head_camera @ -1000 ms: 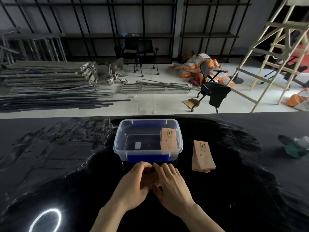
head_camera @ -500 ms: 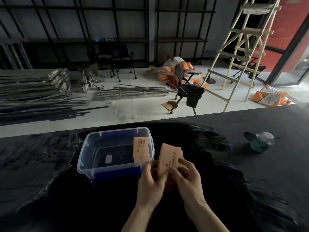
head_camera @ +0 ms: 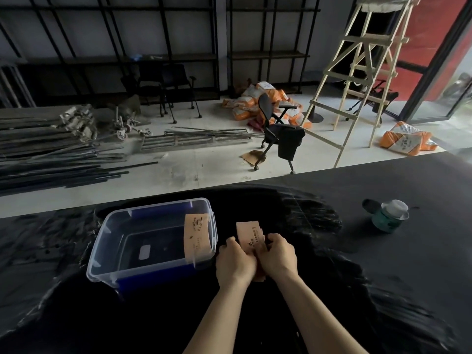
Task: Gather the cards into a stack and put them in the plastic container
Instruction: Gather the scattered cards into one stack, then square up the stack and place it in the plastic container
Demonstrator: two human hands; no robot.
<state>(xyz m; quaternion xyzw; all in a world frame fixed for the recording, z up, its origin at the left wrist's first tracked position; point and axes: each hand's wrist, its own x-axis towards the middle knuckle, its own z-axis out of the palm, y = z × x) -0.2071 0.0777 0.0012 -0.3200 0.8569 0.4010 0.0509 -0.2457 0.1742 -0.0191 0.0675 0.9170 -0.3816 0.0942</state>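
Cards (head_camera: pixel 251 236) between 2 hands

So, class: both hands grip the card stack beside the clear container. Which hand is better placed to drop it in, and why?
Left. The left hand is on the side of the card stack nearest the container; the right hand would have to cross over.
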